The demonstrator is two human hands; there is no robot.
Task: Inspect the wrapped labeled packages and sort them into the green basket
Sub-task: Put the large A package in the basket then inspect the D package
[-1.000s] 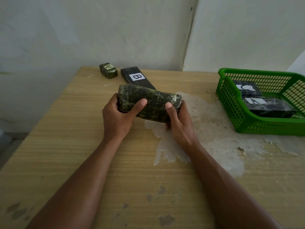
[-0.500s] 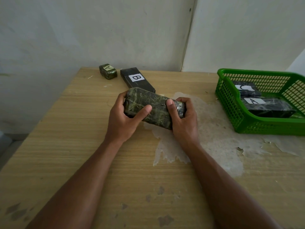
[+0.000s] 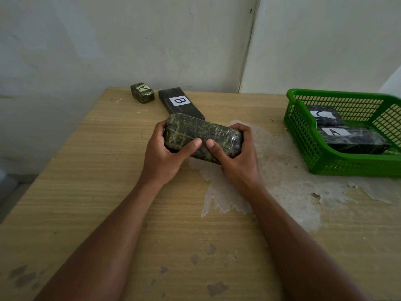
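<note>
Both hands grip one green wrapped package [image 3: 201, 136] above the desk [image 3: 86, 192], tilted, its left end higher. Left hand [image 3: 161, 157] curls round the left end, thumb pressed on the near face; right hand [image 3: 236, 158] curls round the right end, thumb beside the left thumb, almost touching. No label visible on the held package. Just beyond the hands lies a black package marked B [image 3: 180, 104]; further left of it a small green package marked A [image 3: 142, 92]. Well to the right of the right hand sits the green basket [image 3: 321, 164], holding two dark packages, the nearer labeled A [image 3: 353, 140], the farther one [image 3: 325, 116] with a label I can't read clearly.
</note>
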